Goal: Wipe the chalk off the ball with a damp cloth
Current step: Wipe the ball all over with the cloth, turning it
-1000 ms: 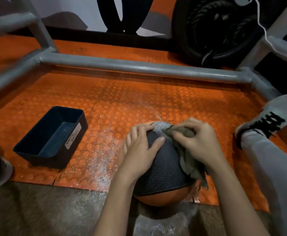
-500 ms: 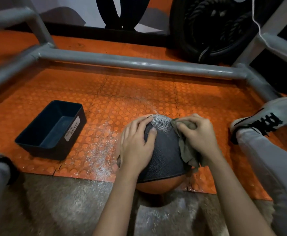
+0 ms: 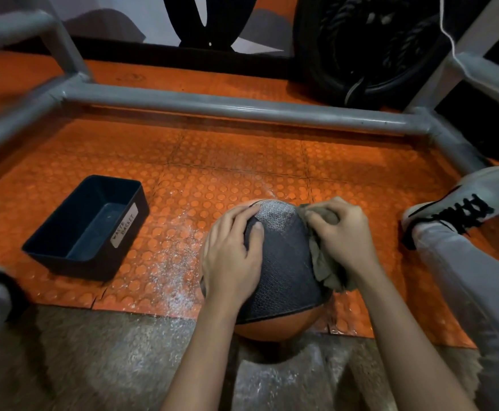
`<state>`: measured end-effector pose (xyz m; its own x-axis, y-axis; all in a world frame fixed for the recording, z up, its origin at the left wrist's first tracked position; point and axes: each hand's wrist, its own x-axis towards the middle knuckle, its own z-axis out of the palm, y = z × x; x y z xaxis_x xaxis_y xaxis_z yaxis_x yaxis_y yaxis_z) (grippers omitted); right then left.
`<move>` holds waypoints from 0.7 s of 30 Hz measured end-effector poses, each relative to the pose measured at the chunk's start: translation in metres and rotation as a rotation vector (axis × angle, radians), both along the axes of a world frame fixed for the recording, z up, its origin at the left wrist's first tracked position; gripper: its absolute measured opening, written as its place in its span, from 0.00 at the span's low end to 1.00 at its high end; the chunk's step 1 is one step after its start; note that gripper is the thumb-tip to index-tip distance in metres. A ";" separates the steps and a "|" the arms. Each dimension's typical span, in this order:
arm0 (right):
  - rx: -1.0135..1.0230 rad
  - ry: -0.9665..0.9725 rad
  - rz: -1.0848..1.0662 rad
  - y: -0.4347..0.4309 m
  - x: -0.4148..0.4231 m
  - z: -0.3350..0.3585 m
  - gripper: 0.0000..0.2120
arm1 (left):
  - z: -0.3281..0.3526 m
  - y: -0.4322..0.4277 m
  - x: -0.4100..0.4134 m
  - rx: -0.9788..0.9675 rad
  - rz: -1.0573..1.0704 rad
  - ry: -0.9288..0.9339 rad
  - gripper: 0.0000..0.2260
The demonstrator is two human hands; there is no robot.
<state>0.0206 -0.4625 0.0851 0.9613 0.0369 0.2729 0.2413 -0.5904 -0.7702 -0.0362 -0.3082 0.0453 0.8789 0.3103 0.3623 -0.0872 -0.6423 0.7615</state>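
A black and orange ball (image 3: 284,268) sits on the floor at the edge of the orange studded mat (image 3: 227,161). White chalk (image 3: 272,215) dusts the far top of its black panel. My left hand (image 3: 230,256) lies over the ball's left side, fingers spread on it and thumb on the black panel. My right hand (image 3: 343,235) grips a crumpled olive cloth (image 3: 325,265) against the ball's upper right side. The cloth hangs down below that hand.
A dark bin labelled waste basket (image 3: 85,229) stands on the mat to the left. Chalk powder (image 3: 168,277) is scattered on the mat and floor. A grey pipe frame (image 3: 242,108) crosses behind. My legs and a white shoe (image 3: 461,203) flank the ball.
My right hand and the cloth have slid a little to the right and down the ball's side. My left hand has settled flatter on the ball. The view has shifted slightly.
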 end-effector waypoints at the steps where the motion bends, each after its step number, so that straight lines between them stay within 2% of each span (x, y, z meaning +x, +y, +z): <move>1: -0.039 -0.049 0.041 0.009 -0.009 0.002 0.05 | 0.000 0.001 0.001 -0.006 0.011 -0.001 0.23; 5: -0.230 -0.190 0.218 0.034 -0.039 0.008 0.14 | 0.000 0.005 0.003 -0.025 -0.016 0.025 0.24; 9: -0.054 -0.059 0.014 0.004 -0.005 0.001 0.03 | 0.000 -0.001 0.002 -0.004 -0.056 0.026 0.23; 11: 0.049 0.045 -0.028 -0.005 0.007 -0.001 0.05 | 0.000 -0.003 0.003 0.004 -0.060 0.030 0.21; 13: 0.054 0.056 -0.019 -0.001 0.004 0.000 0.04 | 0.001 -0.001 0.003 0.000 -0.051 0.027 0.19; 15: 0.001 -0.020 0.042 0.009 -0.009 0.004 0.03 | 0.001 0.004 0.004 -0.011 -0.039 0.023 0.19; 19: -0.263 -0.142 0.235 0.032 -0.041 0.012 0.10 | -0.002 0.012 0.005 -0.043 -0.078 -0.004 0.22; 21: -0.236 -0.139 0.194 0.024 -0.035 0.010 0.10 | -0.003 0.012 0.005 -0.041 -0.106 0.008 0.21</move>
